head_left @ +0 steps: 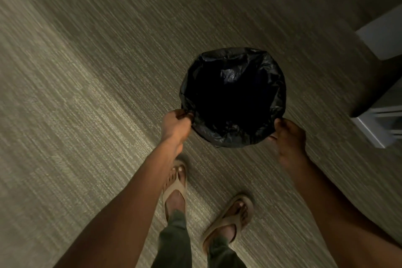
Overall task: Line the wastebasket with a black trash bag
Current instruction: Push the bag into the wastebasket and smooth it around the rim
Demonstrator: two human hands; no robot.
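A round wastebasket stands on the carpet ahead of me, fully hidden under a black trash bag (pixel 233 72) that is spread over its rim and hangs down inside. My left hand (pixel 176 125) pinches the bag's edge at the rim's near left side. At the near right side, my right hand (pixel 290 137) rests against the bag's edge with its fingers curled on it. The inside of the bag is dark and I cannot see its bottom.
Striped grey-green carpet (pixel 97 93) covers the floor all around. A white furniture piece (pixel 378 124) stands close on the right, with another pale edge (pixel 382 35) behind it. My feet in sandals (pixel 176 189) are just behind the basket.
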